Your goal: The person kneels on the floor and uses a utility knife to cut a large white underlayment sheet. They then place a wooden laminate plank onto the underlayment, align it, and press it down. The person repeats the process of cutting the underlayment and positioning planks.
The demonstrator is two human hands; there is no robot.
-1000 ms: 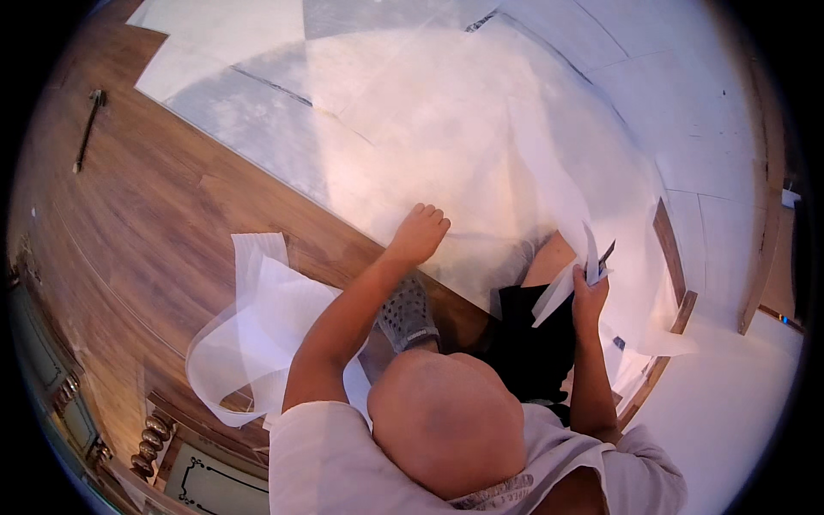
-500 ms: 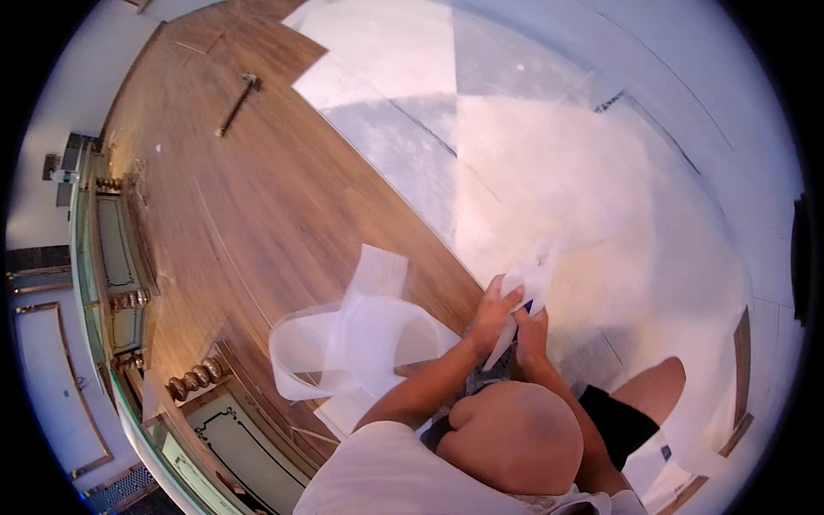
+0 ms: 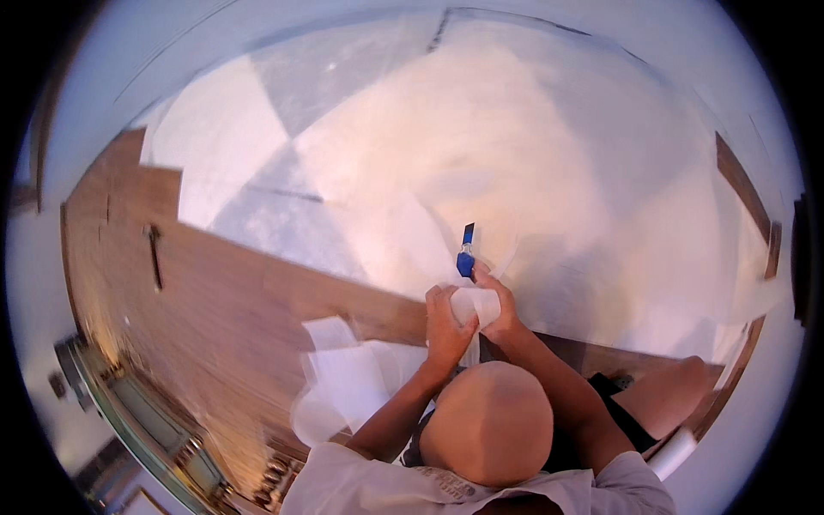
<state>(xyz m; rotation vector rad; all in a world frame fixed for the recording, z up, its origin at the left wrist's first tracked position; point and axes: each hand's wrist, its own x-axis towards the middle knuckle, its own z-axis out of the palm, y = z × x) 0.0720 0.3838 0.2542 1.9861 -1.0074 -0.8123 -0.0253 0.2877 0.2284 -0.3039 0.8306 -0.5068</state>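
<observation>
My left hand (image 3: 447, 330) is closed round a bunched piece of thin white foam sheet (image 3: 477, 303). My right hand (image 3: 502, 311) presses against the same foam from the other side. A blue utility knife (image 3: 465, 263) sticks out of the top of the right hand, its dark tip pointing away from me. How the fingers wrap the knife's lower end is hidden. A larger loose heap of white foam sheet (image 3: 356, 378) lies curled on the wood floor to the left of my left forearm.
Wood-plank flooring (image 3: 249, 296) covers the left side, with a stepped edge against pale sheeted floor (image 3: 446, 146). A hammer (image 3: 154, 257) lies on the planks. An ornate cabinet (image 3: 154, 421) stands at the lower left. Wood strips (image 3: 742, 184) lie along the right.
My view has swung to the right, so the hammer and cabinet sit lower in it. The foam in my hands is now bunched into a wad, and the knife stands out plainly above it.
</observation>
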